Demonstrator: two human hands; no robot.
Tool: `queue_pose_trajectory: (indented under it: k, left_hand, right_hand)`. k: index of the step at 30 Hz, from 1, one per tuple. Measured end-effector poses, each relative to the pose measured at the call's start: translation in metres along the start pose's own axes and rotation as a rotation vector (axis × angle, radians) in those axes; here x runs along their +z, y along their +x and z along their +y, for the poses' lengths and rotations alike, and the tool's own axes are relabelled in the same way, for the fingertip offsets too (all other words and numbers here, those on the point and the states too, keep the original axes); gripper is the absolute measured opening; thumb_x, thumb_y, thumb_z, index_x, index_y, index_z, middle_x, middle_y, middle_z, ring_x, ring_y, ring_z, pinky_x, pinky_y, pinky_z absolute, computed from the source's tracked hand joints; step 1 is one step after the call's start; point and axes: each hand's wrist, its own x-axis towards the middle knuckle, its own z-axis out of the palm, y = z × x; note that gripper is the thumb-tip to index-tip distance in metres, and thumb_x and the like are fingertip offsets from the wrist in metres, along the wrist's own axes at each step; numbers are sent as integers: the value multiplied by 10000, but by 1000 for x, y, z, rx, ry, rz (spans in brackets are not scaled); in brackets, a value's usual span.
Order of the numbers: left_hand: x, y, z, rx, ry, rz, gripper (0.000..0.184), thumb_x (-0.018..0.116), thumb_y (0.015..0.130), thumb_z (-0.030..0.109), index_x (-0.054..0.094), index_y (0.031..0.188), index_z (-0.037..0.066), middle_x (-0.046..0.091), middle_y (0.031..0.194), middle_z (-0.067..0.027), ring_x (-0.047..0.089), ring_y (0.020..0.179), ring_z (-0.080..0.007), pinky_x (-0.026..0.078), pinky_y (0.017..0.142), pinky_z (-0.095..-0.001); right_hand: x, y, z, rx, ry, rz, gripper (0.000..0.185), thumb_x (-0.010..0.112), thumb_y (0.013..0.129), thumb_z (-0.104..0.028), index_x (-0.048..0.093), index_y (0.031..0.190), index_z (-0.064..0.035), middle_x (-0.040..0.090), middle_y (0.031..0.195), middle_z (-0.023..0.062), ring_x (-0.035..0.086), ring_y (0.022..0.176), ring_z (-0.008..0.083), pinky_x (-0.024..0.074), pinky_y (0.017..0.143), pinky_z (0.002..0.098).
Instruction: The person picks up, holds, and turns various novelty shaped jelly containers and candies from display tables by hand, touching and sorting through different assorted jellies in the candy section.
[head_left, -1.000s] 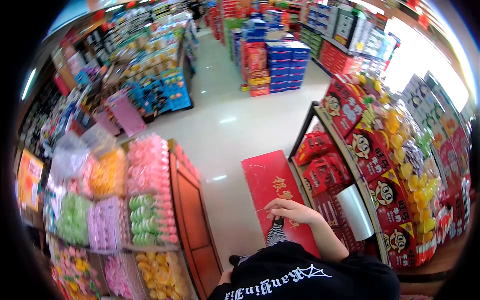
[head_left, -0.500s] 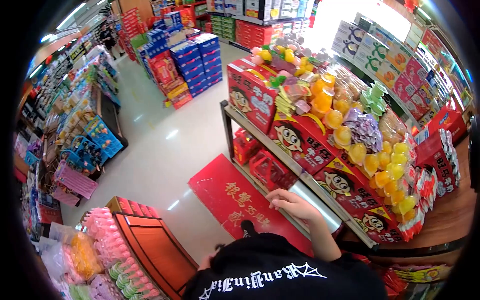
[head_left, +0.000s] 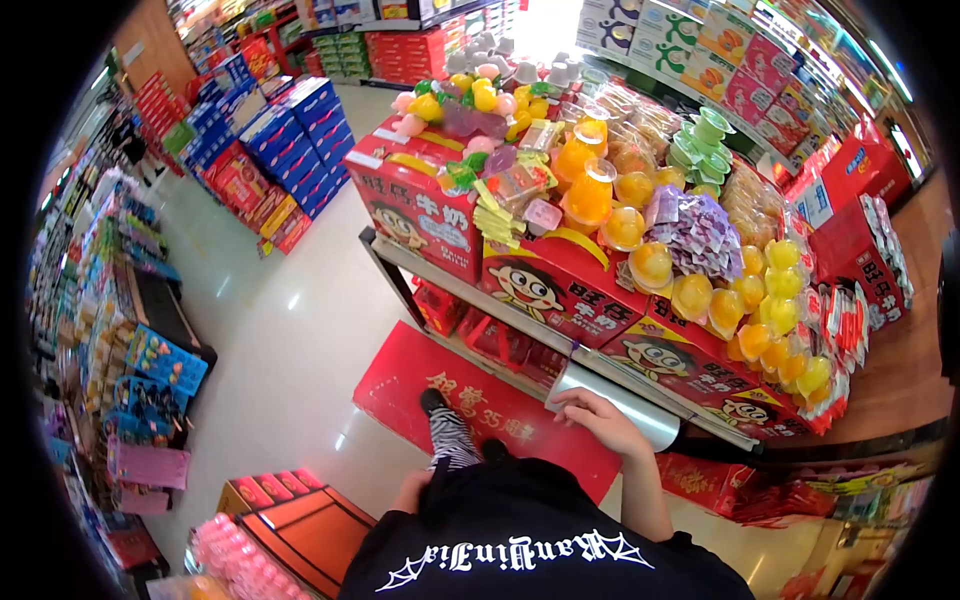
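My right hand (head_left: 603, 420) hangs in front of the shelf, its fingers loosely curled and apart, with nothing held in them. Right behind it lies a shiny silvery roll (head_left: 635, 412) on the rack; whether the two touch I cannot tell. My left hand (head_left: 411, 491) is low beside my black top, partly covered by it, and its fingers do not show clearly. Above the rack, red milk boxes (head_left: 545, 283) stand in a row. Fruit jelly cups (head_left: 588, 190), yellow jelly cups (head_left: 783, 280) and purple-wrapped sweets (head_left: 700, 235) are heaped over them.
A red mat (head_left: 395, 375) lies on the floor under my feet. To the left is an orange-brown cabinet (head_left: 305, 535) beside pink packaged goods (head_left: 240, 560). Stacked blue cartons (head_left: 300, 145) stand farther off in the aisle. A side rack holds blue baskets (head_left: 165, 360).
My view has shifted toward the display and turned, so the milk boxes and jelly cups sit farther left. One striped-trouser leg now steps forward on the mat. My right hand stays near the roll.
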Motion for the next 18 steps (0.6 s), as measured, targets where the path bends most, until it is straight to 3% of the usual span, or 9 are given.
queue_pose_trajectory:
  k: [5,10,18]
  left_hand:
    - [-61,39,44,39,72,-98,262,570,770,42,614,1028,23,620,965,-53,551,936,-152,398,868,-290]
    - [-124,68,97,85,131,-177,267,576,765,30,613,1029,22,620,968,-50,550,940,-148,395,873,-287]
    - [-183,88,112,126,140,-285,276,585,756,11,612,1031,20,619,972,-46,547,946,-143,390,882,-281]
  right_hand:
    - [18,41,-24,-31,1,146,312,491,902,-202,503,1152,-15,579,966,65,548,917,131,439,791,262]
    - [43,101,-52,-48,47,127,297,494,908,-202,506,1145,-23,579,948,67,537,892,117,430,789,250]
    - [72,144,-91,-135,-8,207,304,486,911,-198,498,1156,-18,583,966,70,541,873,109,437,783,246]
